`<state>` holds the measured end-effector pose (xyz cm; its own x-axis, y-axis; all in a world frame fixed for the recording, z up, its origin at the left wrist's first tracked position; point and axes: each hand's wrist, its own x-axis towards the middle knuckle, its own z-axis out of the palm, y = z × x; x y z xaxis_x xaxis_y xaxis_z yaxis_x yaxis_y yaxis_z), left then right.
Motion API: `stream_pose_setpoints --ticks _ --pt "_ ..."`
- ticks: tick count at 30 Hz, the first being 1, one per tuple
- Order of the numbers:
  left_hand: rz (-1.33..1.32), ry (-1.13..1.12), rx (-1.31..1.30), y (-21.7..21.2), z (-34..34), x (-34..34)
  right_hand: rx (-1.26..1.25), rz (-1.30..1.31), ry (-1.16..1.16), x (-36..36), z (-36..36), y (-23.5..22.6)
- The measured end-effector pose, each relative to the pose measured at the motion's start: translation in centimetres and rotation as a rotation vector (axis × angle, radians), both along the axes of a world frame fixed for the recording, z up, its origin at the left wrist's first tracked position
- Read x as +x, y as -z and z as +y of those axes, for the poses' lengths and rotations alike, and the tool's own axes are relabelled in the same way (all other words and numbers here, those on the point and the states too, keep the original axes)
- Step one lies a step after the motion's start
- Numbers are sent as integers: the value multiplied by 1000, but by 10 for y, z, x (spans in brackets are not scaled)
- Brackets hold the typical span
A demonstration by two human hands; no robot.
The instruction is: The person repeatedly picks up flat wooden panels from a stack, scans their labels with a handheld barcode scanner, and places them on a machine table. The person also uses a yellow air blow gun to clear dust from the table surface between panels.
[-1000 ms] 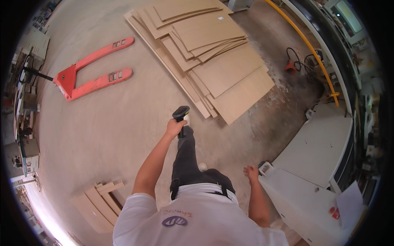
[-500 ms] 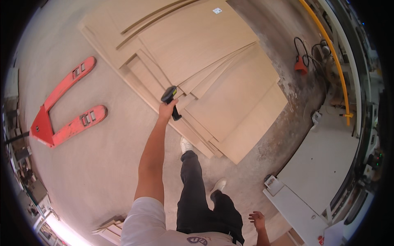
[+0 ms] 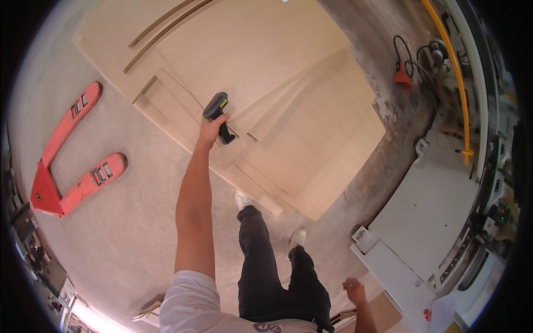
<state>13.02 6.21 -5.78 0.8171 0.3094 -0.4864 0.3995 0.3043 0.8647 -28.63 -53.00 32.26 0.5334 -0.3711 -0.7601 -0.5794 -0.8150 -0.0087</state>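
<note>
My left hand (image 3: pixel 210 129) is closed round the grip of a black barcode scanner (image 3: pixel 216 111) with a yellow-green label on its side. The scanner is held out over a low stack of light-brown wood panels (image 3: pixel 333 150), which lie in layers of different sizes, some askew. My right hand (image 3: pixel 354 289) hangs low at my right side with nothing in it, its fingers loosely bent. Nearest to it is the white worktable (image 3: pixel 383 272) on the right.
A red pallet jack (image 3: pixel 47 191) stands on the concrete floor at the left, forks toward the stack. At the right are a yellow hose (image 3: pixel 462 94), an orange-red object with a black cable (image 3: pixel 403 76) and machinery. My shoes (image 3: pixel 297 238) stand beside the stack's near edge.
My left hand with the scanner has moved left and slightly farther out over the panels. The view has shifted. My right hand has risen slightly and its fingers are more bent.
</note>
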Motion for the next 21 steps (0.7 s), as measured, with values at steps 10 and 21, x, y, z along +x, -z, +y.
stream_pose_setpoints --ticks 10,21 --pt "189 -135 -250 -83 -30 -216 78 -347 -668 415 169 51" --pt "585 -328 -167 -253 72 -530 233 -22 -335 515 269 211"
